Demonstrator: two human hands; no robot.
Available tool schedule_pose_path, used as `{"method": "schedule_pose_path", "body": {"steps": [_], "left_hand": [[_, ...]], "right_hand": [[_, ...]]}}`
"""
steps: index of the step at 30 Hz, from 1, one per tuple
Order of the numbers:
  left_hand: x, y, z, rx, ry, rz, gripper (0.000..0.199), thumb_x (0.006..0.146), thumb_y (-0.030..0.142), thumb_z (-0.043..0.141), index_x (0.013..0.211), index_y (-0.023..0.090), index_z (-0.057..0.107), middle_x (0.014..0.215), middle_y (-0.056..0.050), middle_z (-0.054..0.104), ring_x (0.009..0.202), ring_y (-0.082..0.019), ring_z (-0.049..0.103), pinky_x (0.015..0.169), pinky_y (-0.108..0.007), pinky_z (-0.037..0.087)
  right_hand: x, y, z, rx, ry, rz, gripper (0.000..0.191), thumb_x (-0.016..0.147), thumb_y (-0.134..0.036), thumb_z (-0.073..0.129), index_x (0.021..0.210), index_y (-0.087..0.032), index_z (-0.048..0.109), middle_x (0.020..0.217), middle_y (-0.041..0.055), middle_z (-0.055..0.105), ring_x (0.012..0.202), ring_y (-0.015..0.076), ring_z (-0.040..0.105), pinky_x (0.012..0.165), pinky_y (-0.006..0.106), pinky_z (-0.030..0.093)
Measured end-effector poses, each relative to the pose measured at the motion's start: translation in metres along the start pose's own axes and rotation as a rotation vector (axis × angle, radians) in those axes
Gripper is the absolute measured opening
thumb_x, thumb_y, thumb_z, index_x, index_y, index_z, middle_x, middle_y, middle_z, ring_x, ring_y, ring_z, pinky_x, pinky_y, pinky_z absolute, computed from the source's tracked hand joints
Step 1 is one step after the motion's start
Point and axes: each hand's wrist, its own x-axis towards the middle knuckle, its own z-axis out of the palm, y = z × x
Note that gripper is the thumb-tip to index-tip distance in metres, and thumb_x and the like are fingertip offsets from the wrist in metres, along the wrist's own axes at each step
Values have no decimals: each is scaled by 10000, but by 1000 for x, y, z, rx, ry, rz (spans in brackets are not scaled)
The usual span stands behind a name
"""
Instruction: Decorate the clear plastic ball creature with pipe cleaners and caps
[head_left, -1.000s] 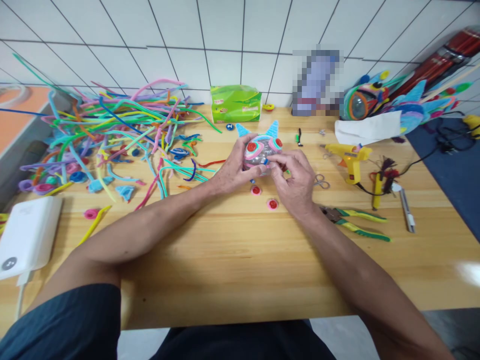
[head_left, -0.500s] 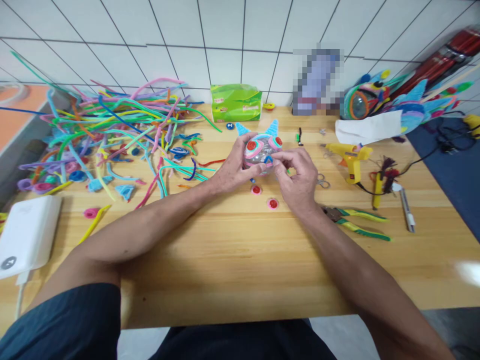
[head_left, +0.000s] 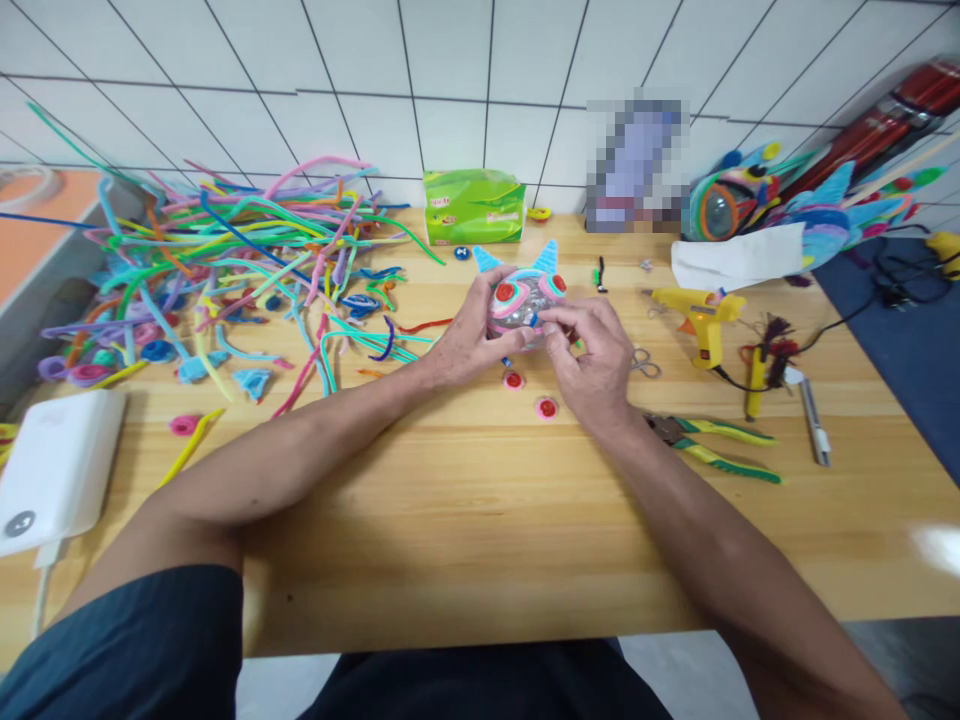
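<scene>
My left hand [head_left: 480, 330] is wrapped around the left side of a clear plastic craft figure [head_left: 517, 312] with blue pointed ears and red-and-pink round eyes. In my right hand [head_left: 592, 350], thumb and forefinger pinch a small blue pipe cleaner piece [head_left: 535, 320] against the figure's front. Most of that piece is hidden by the fingertips. Two red-centred pink discs lie on the table below the figure, the nearer one [head_left: 547, 407] beside my right wrist and the other [head_left: 514, 381] just under the figure.
A heap of coloured pipe cleaners [head_left: 255, 240] covers the left back. Green tissues [head_left: 475, 207] stand by the wall. To the right lie a yellow glue gun [head_left: 701, 315], pliers [head_left: 712, 445], scissors [head_left: 646, 364] and a cutter [head_left: 814, 420]. A white power bank [head_left: 64, 470] sits at left.
My right fingertips have shifted slightly, and less of the bent blue piece shows, now pressed closer to the figure's front. My left hand keeps its hold.
</scene>
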Motion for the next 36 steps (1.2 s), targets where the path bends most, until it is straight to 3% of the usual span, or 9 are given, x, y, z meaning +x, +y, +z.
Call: {"method": "schedule_pose_path", "body": {"steps": [6,12,16,20,23,26,30,33,36], "left_hand": [[1,1,-1,12,-13,2,824,962,665,684,1555,251,289,1541,-149,513,1391,-293,589,1187,-465,511],[0,3,-2,30,1,-37,816,938,574,733,1540,228,304,1527,-159,525,1391,-300,589,1212,-503,503],[0,2,0,33,25,-23,819,912,547,763,1529,225,331,1520,-159,538,1386,-308,597,1212,-506,505],[1,1,2,33,48,5,807,906,529,765,1518,205,350,1506,-169,556,1375,-311,609,1218,-515,500],[1,1,2,47,46,7,791,899,488,768,1517,212,359,1513,-165,558,1385,-316,602,1220,-528,500],[1,2,2,61,41,3,782,896,473,771,1515,218,368,1530,-167,544,1403,-322,587,1223,-536,494],[0,2,4,56,57,-8,801,899,521,761,1515,186,373,1494,-188,544,1394,-327,591,1220,-537,491],[-1,2,5,55,69,17,813,888,535,768,1510,179,384,1480,-191,552,1388,-336,590,1213,-547,493],[-1,4,7,62,82,47,787,890,497,777,1513,198,400,1492,-180,553,1398,-336,583,1214,-543,493]], "right_hand": [[6,-7,-10,44,41,79,124,1004,-268,640,974,-257,761,951,22,738,849,175,677,772,338,569],[21,0,-34,175,133,533,185,945,-380,631,848,-228,674,744,-40,633,685,136,560,671,287,475],[6,12,-73,69,72,669,216,894,-416,637,784,-231,655,686,-42,609,678,152,555,694,304,470],[-17,44,-129,-264,24,740,321,877,-523,617,732,-236,628,699,-8,626,734,201,593,769,368,501],[-21,79,-155,-487,26,759,369,766,-553,721,907,-216,671,939,79,722,876,259,661,872,439,549],[-14,109,-156,-541,-64,757,493,692,-537,773,1028,-190,673,1100,155,728,971,285,678,956,474,561],[-3,128,-136,-542,-120,816,445,648,-558,789,906,-214,673,995,153,747,924,302,668,921,478,560],[3,129,-130,-542,-90,815,406,673,-597,740,807,-224,652,847,122,723,851,302,654,845,475,557],[13,113,-138,-519,-65,788,439,714,-594,667,900,-197,694,860,109,730,817,286,652,765,446,554]]}}
